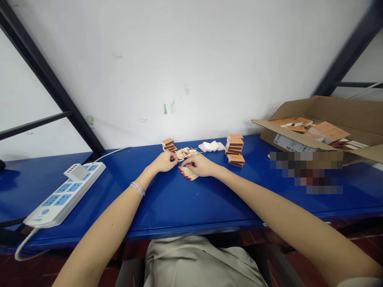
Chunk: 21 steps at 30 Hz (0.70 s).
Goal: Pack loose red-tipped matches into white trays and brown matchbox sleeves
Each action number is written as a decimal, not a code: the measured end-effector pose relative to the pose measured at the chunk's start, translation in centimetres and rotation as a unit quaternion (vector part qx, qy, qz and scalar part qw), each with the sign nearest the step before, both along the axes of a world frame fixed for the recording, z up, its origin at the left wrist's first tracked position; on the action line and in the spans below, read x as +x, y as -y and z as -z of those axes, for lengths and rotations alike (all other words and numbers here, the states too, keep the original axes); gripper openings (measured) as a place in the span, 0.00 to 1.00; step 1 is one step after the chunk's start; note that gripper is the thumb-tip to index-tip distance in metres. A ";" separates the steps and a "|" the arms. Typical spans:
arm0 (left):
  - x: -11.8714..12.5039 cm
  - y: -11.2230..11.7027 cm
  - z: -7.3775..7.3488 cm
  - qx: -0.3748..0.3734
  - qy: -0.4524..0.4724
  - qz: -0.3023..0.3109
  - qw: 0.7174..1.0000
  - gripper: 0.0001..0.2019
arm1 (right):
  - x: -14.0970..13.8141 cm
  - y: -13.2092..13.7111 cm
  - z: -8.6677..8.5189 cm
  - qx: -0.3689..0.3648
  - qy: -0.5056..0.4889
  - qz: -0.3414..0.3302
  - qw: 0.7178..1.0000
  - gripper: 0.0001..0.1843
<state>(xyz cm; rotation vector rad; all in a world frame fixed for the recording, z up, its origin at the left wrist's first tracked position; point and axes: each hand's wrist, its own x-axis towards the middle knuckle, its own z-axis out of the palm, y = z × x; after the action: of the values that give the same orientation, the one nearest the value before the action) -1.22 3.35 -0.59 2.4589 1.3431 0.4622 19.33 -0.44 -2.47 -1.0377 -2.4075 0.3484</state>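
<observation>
On blue desk (pixel 179 203), centre-rear, both hands are working at a heap of matches (pixel 187 152). Left hand (pixel 164 161) is lying curled, fingertips pinching at loose sticks at heap's near edge; grip contents too small to tell w/ certainty. Right hand (pixel 201 164) is resting palm-down, fingers bent, partly covering an aligned bundle of red-tipped matches (pixel 188 173) lying on desk just below it. Bracelet (pixel 138 188) is sitting on left wrist. Matchbox stacks are standing either side: small stack (pixel 168 144) behind left hand, taller stacks (pixel 234 149) to right. White trays (pixel 212 146) are lying between. Power strip (pixel 64 194) is sitting far left; open cardboard carton (pixel 326 127) w/ more boxes far right.
</observation>
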 end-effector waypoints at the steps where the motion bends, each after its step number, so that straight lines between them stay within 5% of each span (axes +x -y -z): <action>1: 0.0 0.0 0.0 0.000 -0.001 0.000 1.000 0.09 | 0.0 0.0 0.0 0.001 -0.004 0.002 1.000 0.17; 10: 0.2 0.3 0.1 -0.022 0.020 0.021 0.999 0.11 | 0.0 -0.5 0.6 0.001 -0.089 0.079 0.993 0.15; 21: 0.2 0.2 0.2 -0.035 0.023 0.050 0.998 0.10 | 0.0 -0.5 0.7 0.006 -0.071 0.044 0.996 0.13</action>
<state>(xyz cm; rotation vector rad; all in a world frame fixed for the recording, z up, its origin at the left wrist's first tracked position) -1.06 3.15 -0.74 2.4299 1.1925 0.4386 19.34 0.05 -3.21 -1.0738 -2.2276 0.3644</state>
